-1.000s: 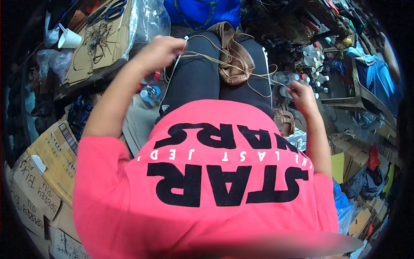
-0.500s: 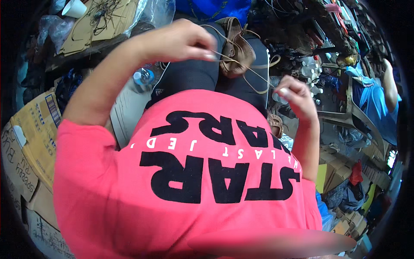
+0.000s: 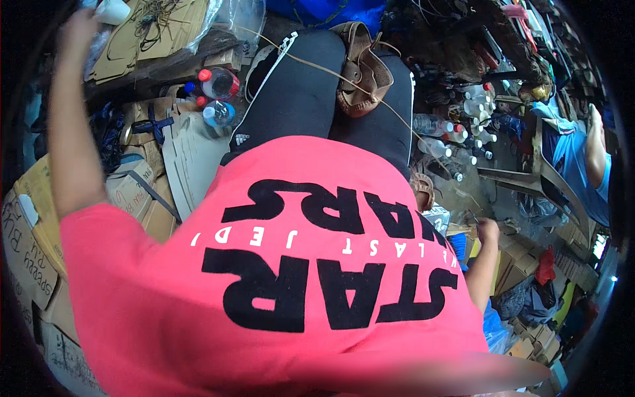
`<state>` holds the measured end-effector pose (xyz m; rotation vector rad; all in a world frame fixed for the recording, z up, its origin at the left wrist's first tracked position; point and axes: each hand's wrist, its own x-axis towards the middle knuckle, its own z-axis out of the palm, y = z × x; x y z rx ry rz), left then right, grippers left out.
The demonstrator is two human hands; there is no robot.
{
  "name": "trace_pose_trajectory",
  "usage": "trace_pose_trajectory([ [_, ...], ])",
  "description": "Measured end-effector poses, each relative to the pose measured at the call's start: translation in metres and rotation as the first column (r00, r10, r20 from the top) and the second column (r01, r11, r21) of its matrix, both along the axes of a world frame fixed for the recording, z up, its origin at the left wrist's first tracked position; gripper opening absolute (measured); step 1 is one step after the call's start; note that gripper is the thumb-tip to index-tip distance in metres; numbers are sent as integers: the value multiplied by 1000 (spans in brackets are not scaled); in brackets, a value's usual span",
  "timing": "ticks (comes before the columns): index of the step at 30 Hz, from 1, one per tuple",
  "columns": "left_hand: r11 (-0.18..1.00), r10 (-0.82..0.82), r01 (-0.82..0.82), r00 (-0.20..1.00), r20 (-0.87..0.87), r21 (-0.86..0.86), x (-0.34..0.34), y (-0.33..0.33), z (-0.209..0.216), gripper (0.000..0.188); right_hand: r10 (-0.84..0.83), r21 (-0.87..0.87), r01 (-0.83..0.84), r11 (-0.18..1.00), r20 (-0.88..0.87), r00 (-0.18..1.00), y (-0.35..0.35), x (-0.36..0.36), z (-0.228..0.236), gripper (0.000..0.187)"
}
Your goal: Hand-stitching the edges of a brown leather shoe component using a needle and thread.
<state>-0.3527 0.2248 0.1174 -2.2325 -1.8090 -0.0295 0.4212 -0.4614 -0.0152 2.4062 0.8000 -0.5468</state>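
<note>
A brown leather moccasin-style shoe [image 3: 364, 89] rests on my dark-trousered thighs. A thin tan lace [image 3: 301, 61] passes across it, one side running to the upper left and the other down to the right. My left hand [image 3: 81, 30] is flung far out to the upper left, by a white cup; motion smears its fingers. On the other side my right hand [image 3: 488, 229] is stretched low and out, its fingers closed at the lace's right-hand end, with a small dark tip showing beside them. A second brown leather shoe piece [image 3: 422, 190] lies by my right hip.
Plastic bottles [image 3: 456, 135] stand in a group to the right, others [image 3: 219, 99] to the left. Cardboard sheets [image 3: 145, 40] hold tangled cords beside the white cup [image 3: 113, 11]. Boxes [image 3: 129, 188] crowd my left. Another person's arm [image 3: 596, 149] and blue clothing appear at far right.
Both arms have swung apart, the left hand outward to the upper left, the right hand down and outward. The lace is now drawn out long across the shoe, which stays on my lap.
</note>
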Motion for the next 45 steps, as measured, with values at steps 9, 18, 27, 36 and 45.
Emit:
trace_pose_trajectory([
  [9,104,-473,976,216,854,-190,348,-224,-101,30,529,803,295,518,-571,627,281,-215,40,17],
  [18,-150,-228,902,367,902,-405,380,-214,-117,19,677,867,170,468,-475,562,310,-221,30,14],
  [27,-157,65,869,484,873,-470,373,-220,-119,24,579,806,380,454,-591,562,297,-240,11,12],
  [36,-261,137,813,565,814,-520,371,-223,-118,32,634,954,163,253,-290,716,279,-264,13,14],
  [45,-297,46,777,592,804,-555,375,-222,-120,38,674,962,-86,257,-115,730,280,-269,29,17],
])
